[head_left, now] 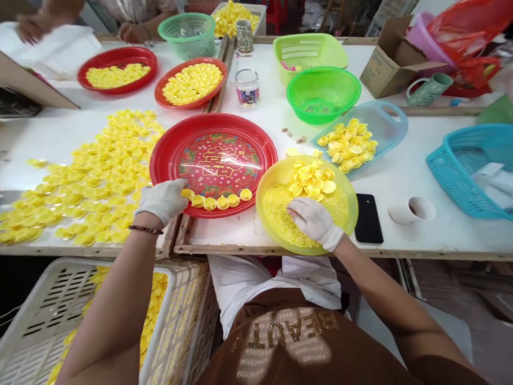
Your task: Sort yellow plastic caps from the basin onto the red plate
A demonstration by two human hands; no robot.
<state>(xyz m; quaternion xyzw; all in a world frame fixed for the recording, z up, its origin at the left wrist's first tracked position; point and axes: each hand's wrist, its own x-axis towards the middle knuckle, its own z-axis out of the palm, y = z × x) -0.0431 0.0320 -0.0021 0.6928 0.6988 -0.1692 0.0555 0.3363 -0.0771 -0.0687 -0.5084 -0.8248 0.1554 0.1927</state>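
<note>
My left hand (163, 202), in a white glove, is at the near left rim of a red patterned tray (218, 122). Its fingers pinch a small yellow plastic cup (186, 193) at the end of a curved row of similar cups (222, 202) along the tray's near edge. My right hand (315, 220), also gloved, reaches into a yellow bowl (264, 235). Its curled fingertips touch the small yellow pellets (276, 206) there; whatever they grip is hidden. Loose yellow cups (312, 179) lie in a heap on the pellets, beyond that hand.
Many yellow pieces (108, 171) spread across the table at left. Right of the bowl lie a phone (368, 218) and a paper cup (412, 210). Behind stand a blue scoop tray (395, 128), a green basin (324, 91) and a glass jar (247, 85). A co-worker's hands (134, 33) show far left.
</note>
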